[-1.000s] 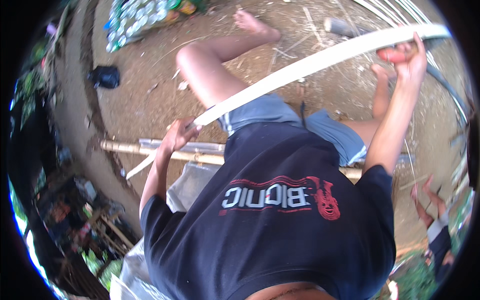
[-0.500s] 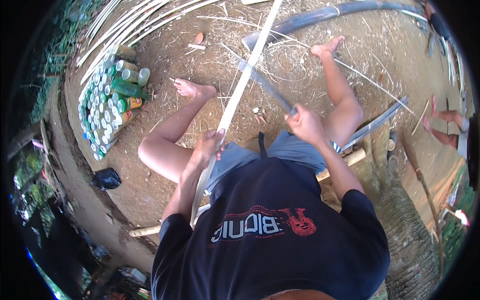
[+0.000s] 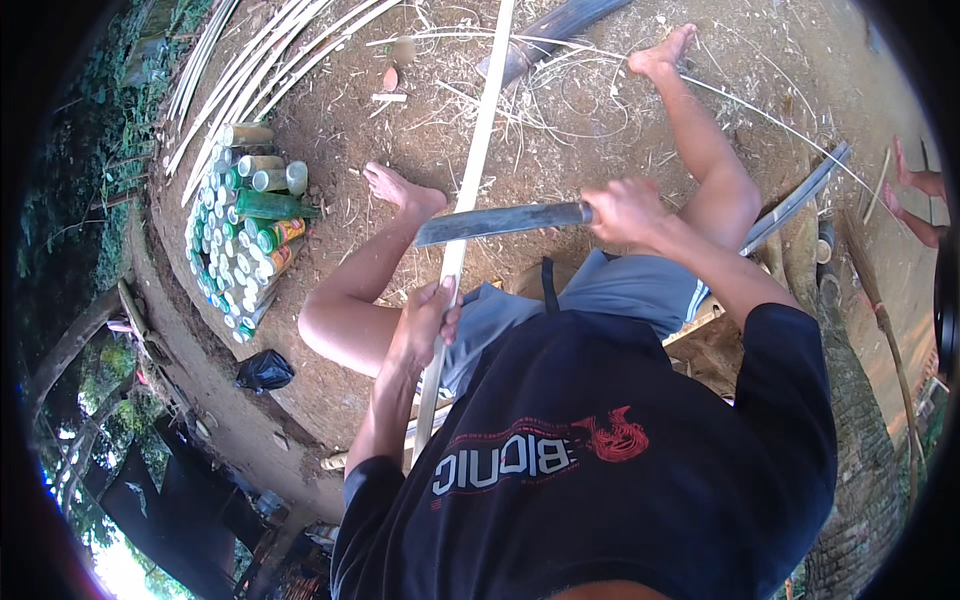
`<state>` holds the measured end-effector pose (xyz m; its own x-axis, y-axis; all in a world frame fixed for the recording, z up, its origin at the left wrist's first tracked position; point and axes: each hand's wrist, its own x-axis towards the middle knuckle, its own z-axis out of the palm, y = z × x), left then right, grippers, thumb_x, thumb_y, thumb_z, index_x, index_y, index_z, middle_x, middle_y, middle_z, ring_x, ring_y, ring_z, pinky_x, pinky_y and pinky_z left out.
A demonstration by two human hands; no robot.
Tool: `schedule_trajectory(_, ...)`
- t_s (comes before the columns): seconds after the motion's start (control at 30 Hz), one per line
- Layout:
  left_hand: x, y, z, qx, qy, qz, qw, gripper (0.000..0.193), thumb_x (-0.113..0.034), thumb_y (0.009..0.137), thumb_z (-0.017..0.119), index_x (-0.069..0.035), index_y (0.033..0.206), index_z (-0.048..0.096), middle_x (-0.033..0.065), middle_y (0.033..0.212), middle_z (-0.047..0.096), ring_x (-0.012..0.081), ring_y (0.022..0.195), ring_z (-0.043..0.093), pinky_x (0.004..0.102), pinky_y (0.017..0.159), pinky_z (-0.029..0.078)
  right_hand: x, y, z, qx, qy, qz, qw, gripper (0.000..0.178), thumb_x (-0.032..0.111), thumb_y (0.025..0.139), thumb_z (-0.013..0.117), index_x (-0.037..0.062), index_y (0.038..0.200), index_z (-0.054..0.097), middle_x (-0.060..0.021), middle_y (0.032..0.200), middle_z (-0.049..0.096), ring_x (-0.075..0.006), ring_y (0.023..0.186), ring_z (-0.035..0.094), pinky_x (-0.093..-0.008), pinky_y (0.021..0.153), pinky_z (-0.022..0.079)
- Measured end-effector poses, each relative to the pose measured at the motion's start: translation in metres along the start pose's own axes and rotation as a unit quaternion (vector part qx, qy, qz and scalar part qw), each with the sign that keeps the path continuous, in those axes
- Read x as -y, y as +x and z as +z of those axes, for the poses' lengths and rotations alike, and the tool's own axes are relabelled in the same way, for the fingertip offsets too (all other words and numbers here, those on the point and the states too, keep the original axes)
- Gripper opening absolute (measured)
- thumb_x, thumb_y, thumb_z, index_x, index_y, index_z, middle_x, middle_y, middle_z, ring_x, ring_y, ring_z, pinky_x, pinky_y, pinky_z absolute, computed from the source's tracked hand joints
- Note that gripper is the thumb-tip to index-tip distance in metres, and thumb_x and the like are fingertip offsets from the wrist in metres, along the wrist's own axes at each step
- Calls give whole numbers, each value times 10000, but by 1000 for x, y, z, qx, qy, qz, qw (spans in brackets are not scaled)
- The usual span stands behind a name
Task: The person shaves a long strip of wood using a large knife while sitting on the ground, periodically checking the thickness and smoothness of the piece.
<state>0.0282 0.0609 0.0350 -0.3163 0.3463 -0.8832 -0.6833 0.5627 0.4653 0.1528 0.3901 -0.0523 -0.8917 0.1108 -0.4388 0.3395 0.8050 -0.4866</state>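
Observation:
A long pale bamboo strip (image 3: pixel 480 150) runs from beside my left hip up past the top of the view. My left hand (image 3: pixel 430 322) is closed around its lower part, in front of my left thigh. In my right hand (image 3: pixel 628 215) is the handle of a machete (image 3: pixel 505 222), its broad dark blade pointing left. The blade lies across the strip, a little beyond my left hand, and covers a short piece of it. Whether the edge bites into the strip I cannot tell.
Stacked glass bottles (image 3: pixel 240 230) and a black plastic bag (image 3: pixel 265 371) sit on the left. More bamboo strips (image 3: pixel 270 60) lie at the far left. A dark bamboo pole (image 3: pixel 560 35) lies ahead, among thin shavings (image 3: pixel 570 110). Another person's legs (image 3: pixel 915 205) show at the right edge.
The machete has swung from a steep slant to nearly level and come closer to my left hand. My right hand has risen slightly. The left hand keeps its hold on the strip.

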Motion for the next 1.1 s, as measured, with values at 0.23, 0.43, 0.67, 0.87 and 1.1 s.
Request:
schedule_trajectory(0.23,1,-23,-6,-11,-2,-18,1000,340,-351,1007,495,-66,827,540,-24,585,437,79,433,386,228,395,338,-21,24,-2,-75,71,-32,994,183,91,816,525,3,865,677,-136,566,617,-239,465,600,-437,470,502)
schedule_trajectory(0.43,20,-51,-14,-10,-4,-28,1000,333,-334,1010,486,-65,819,537,-28,569,438,77,438,391,223,404,344,-61,64,-14,-90,122,167,974,49,93,799,586,71,791,629,-111,536,588,-223,434,577,-364,435,467)
schedule_trajectory(0.67,41,-88,-40,17,26,-29,999,372,-370,1001,504,-67,787,518,-16,552,435,76,427,412,216,403,357,-59,59,-3,-50,4,49,998,190,181,858,561,28,899,665,-149,630,642,-213,537,633,-417,544,535)
schedule_trajectory(0.87,53,-127,-64,-3,58,-47,997,399,-389,999,502,-61,773,516,-3,538,456,76,415,420,228,390,356,-30,54,-4,-31,48,49,997,179,130,852,521,24,879,663,-144,670,667,-237,514,631,-419,508,522)
schedule_trajectory(1.1,73,-176,-85,-18,42,-98,994,416,-435,971,547,-73,766,529,-8,557,453,80,430,398,236,395,322,-59,69,-6,-74,42,89,992,179,166,841,560,27,891,662,-165,657,650,-303,570,650,-447,534,512)
